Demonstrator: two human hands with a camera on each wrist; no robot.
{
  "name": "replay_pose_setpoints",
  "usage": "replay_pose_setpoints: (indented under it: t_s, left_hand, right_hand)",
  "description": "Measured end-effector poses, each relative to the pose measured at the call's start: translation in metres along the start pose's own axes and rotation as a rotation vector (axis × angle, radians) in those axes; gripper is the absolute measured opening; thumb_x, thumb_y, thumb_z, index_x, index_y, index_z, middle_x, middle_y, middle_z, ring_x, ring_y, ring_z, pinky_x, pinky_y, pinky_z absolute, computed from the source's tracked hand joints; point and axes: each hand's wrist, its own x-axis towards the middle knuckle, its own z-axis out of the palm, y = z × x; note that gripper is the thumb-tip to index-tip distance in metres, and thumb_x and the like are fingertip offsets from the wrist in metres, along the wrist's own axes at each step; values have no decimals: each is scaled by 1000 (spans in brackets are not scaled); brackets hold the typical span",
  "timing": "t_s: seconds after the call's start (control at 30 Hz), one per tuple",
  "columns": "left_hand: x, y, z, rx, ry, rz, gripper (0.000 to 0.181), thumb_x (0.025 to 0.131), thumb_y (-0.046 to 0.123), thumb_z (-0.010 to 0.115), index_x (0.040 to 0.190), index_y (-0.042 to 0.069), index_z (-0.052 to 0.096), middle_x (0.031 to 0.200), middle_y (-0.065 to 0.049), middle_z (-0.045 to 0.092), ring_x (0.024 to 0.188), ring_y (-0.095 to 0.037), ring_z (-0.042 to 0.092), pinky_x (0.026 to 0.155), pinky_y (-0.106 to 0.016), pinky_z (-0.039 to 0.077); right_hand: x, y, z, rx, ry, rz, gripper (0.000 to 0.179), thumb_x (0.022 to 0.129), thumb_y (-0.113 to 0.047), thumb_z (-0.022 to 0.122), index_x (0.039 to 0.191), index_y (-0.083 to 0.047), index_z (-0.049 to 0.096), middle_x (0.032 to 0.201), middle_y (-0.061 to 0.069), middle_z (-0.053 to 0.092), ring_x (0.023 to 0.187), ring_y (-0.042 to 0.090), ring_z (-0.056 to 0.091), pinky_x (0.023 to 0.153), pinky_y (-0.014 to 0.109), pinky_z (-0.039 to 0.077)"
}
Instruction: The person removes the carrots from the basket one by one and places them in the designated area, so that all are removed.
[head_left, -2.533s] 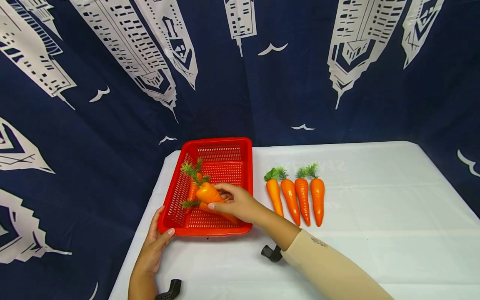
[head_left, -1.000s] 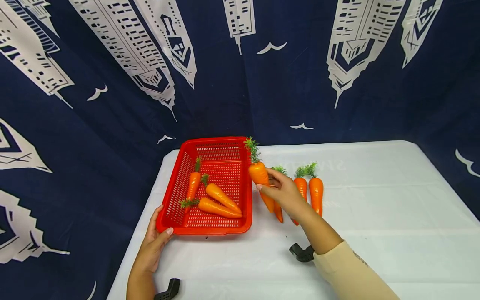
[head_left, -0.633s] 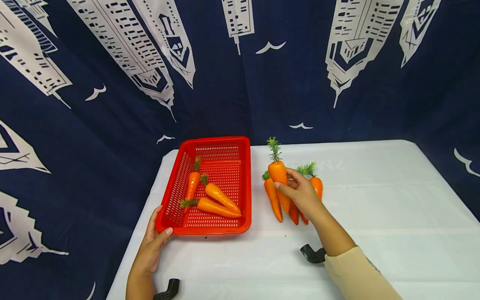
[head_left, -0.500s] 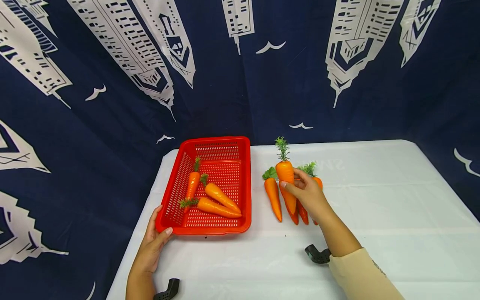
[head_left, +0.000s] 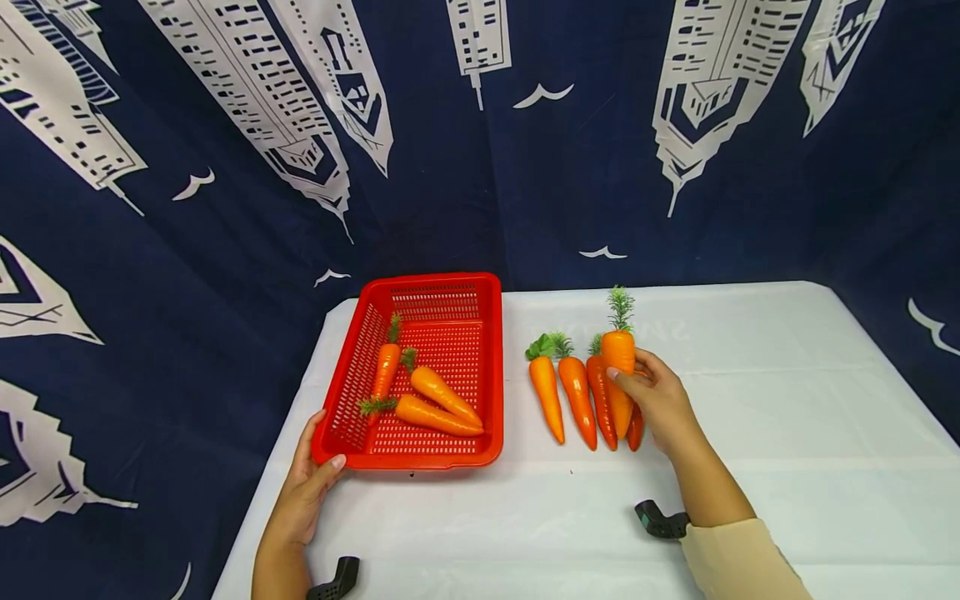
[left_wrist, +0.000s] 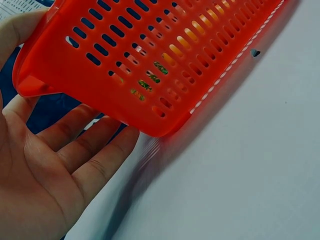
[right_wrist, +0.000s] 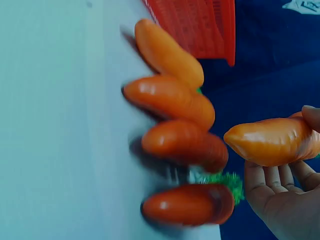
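My right hand (head_left: pixel 660 396) pinches a carrot (head_left: pixel 618 354) between thumb and fingers, its leafy top up, over the right end of a row of carrots. In the right wrist view the held carrot (right_wrist: pixel 272 141) is raised off the table, tip toward the camera. The row has several carrots; the leftmost carrot (head_left: pixel 547 398) is lighter orange, and the rightmost is mostly hidden behind the held one. My left hand (head_left: pixel 300 492) grips the near left corner of a red basket (head_left: pixel 416 461), thumb on the rim. Inside lie 3 carrots, among them a lower carrot (head_left: pixel 438 417).
The white-covered table (head_left: pixel 787 400) stretches away to the right. Behind it hangs a dark blue cloth (head_left: pixel 585 200) printed with white buildings and birds. Black wrist devices sit at both wrists, such as the right device (head_left: pixel 662 521).
My right hand has lifted a carrot out of the basket and carried it rightward, past the other carrots to the row's right end. The left hand keeps its hold on the basket.
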Motion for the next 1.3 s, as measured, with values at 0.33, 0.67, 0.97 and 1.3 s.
replay_pose_setpoints:
  t_s: [0.33, 0.67, 0.97, 1.3]
  left_hand:
    - [0, 0, 0, 6, -3, -1, 79, 98, 9, 59, 160, 33, 17, 166, -9, 14, 126, 3, 51, 96, -17, 51]
    - [0, 0, 0, 8, 8, -14, 80, 98, 9, 60, 160, 34, 18, 167, -9, 14, 125, 4, 51, 96, -16, 51]
    - [1, -1, 0, 5, 6, -5, 79, 98, 8, 60, 161, 33, 18, 166, -10, 14, 125, 5, 51, 96, -16, 52]
    - [0, -1, 0, 2, -2, 1, 79, 98, 8, 60, 160, 33, 17, 166, -10, 14, 126, 4, 52, 96, -16, 51]
  right_hand:
    - [0, 15, -22, 8, 73, 48, 69, 98, -35, 65, 154, -4, 36, 129, 1, 49, 95, -6, 57, 81, 12, 51]
    - [1, 26, -35, -111, 88, 103, 72, 99, -39, 60, 156, -4, 33, 143, 17, 45, 89, -7, 55, 77, 12, 51]
    - [3, 34, -40, -153, 74, 128, 73, 99, -32, 62, 157, -2, 28, 143, 21, 45, 86, -8, 54, 76, 10, 50]
    - [2, 39, -45, -243, 23, 129, 79, 99, -34, 62, 159, 0, 23, 150, 27, 44, 92, -12, 54, 77, 7, 47]
